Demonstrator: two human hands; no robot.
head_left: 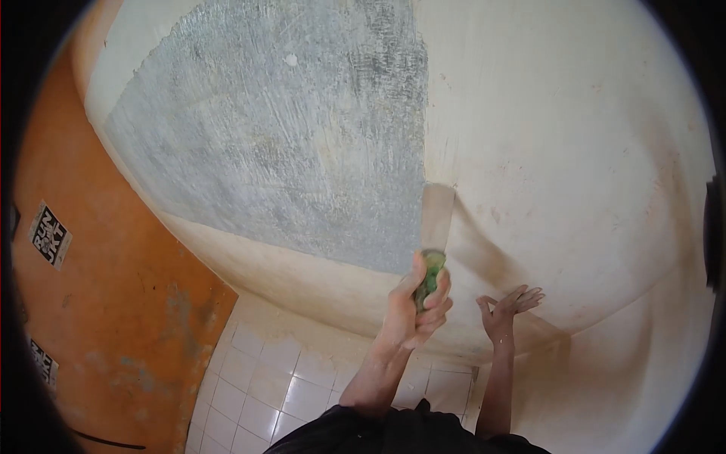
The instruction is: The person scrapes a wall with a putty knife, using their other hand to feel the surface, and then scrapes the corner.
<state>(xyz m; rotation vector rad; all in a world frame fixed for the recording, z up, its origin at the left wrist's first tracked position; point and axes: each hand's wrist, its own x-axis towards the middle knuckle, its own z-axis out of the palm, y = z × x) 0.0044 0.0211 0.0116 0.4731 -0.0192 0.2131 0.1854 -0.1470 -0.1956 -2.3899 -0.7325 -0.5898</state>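
Observation:
My left hand (414, 306) is closed around the green handle of a putty knife (438, 216), thumb along one side and fingers wrapped round the other. The blade points up and lies at the wall, along the straight right border of a rough grey patch (287, 144). Cream-coloured wall surface (544, 136) spreads to the right of that border. Lower right, my right hand (510, 310) has its fingers stretched out and thumb apart, holding nothing. It is close to the wall; whether the palm touches is hard to tell.
An orange surface (113, 303) with black-and-white stickers (51, 236) is on the left. White floor tiles (265, 378) show below the wall. A cream ledge or corner (605, 378) is at lower right, and a dark object (713, 234) at the right edge.

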